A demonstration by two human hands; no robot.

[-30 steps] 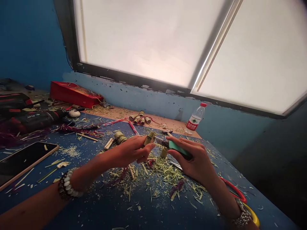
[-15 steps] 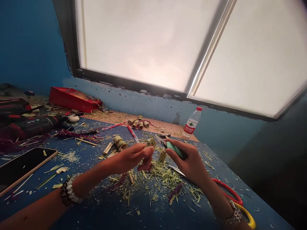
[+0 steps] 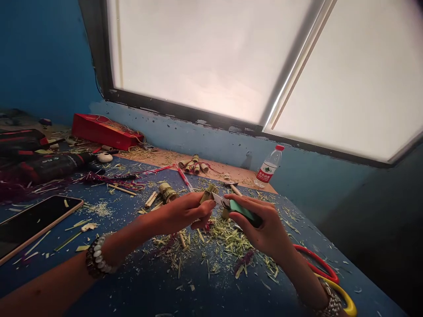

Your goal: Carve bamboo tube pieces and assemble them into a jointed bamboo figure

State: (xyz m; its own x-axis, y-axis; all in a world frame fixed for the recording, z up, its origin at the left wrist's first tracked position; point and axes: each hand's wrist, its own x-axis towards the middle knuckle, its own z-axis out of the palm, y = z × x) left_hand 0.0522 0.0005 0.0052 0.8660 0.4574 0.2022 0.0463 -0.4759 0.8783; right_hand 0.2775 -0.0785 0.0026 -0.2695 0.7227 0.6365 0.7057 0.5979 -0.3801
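Observation:
My left hand is closed around a short bamboo piece, its upper end showing above the thumb. In my right hand is a utility knife with a green and black handle. Its blade points left and meets the bamboo piece, or lies just in front of it. Behind the knife another small bamboo piece stands on the table, mostly covered. Below both hands lies a pile of pale green shavings. A bamboo section rests beyond my left wrist.
A phone lies at left, near black power drills. A red box, bundled bamboo pieces and a water bottle stand along the wall. Red and yellow scissor handles lie by my right forearm.
The knife blade has come down and closer to the bamboo piece in my left hand. The whole view has shifted slightly, so the surroundings sit a little further right.

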